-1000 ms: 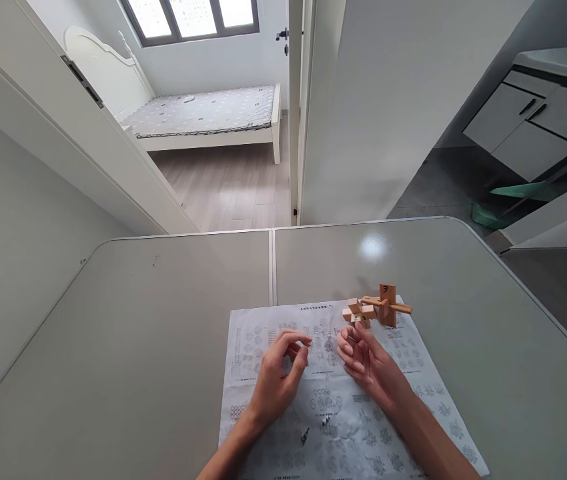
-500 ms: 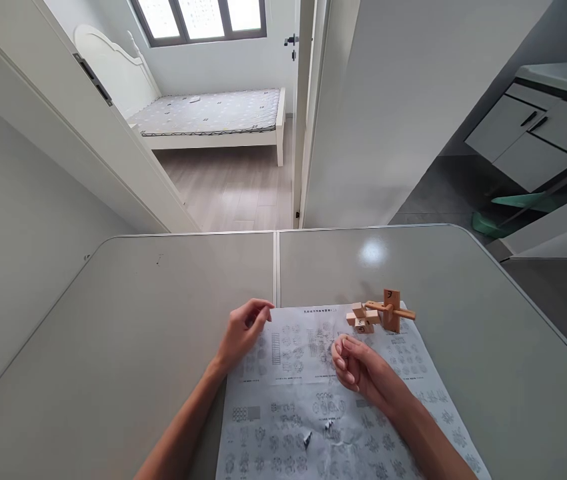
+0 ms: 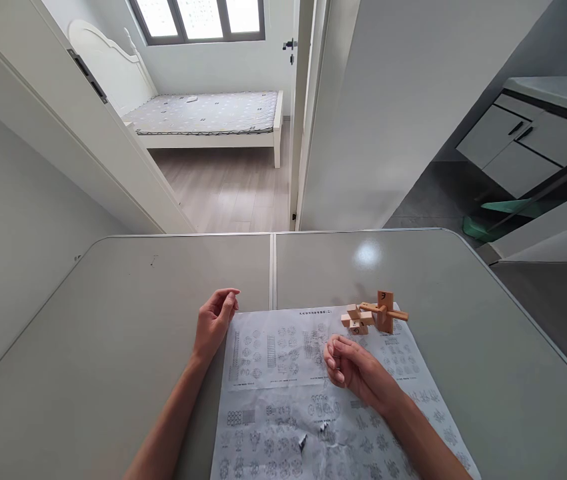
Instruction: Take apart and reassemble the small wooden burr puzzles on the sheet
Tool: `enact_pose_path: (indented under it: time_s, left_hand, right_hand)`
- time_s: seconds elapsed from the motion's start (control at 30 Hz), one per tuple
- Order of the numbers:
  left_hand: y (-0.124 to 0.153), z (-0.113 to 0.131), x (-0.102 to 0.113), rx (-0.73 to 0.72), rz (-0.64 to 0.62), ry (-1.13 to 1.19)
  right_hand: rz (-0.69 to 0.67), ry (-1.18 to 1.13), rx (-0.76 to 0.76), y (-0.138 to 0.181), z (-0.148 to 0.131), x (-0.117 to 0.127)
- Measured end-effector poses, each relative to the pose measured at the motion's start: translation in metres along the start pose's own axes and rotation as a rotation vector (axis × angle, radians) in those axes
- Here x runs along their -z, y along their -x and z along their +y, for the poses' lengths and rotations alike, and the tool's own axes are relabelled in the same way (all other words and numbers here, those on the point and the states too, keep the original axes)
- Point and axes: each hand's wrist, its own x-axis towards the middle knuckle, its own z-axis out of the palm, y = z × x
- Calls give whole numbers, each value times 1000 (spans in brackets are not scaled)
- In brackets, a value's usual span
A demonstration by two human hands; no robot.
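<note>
A large printed sheet (image 3: 258, 393) covered in small line diagrams lies on the grey table. My left hand (image 3: 216, 323) rests at its upper left corner, fingers curled and thumb against them, with nothing seen in it. Above the middle of the sheet is my right hand (image 3: 351, 367), loosely closed, palm turned inward, and no object shows between its fingers. Just beyond it stands a pale wooden interlocking block puzzle (image 3: 357, 320). Beside that, touching or nearly so, is a darker wooden piece (image 3: 385, 312), an upright marked plate with a rod through it.
The grey table (image 3: 128, 360) has a seam down its middle and rounded far corners. Past its far edge, a doorway leads to a bed (image 3: 208, 140) with a patterned mattress. White cabinets (image 3: 528, 140) and a green object (image 3: 481, 230) stand at the right.
My left hand has moved left, off the sheet's top area to its corner, and its fingers have drawn closer together. My right hand keeps its pose. The whole view has shifted slightly.
</note>
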Motion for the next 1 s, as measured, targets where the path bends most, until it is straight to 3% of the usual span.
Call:
enact_pose_path:
  time_s: [0.43, 1.0]
  left_hand:
    - [4, -5, -9, -61, -96, -262]
    - [4, -7, -13, -157, -110, -416]
  right_hand:
    - [12, 22, 16, 2, -2, -1]
    - [47, 15, 2, 0, -4, -5]
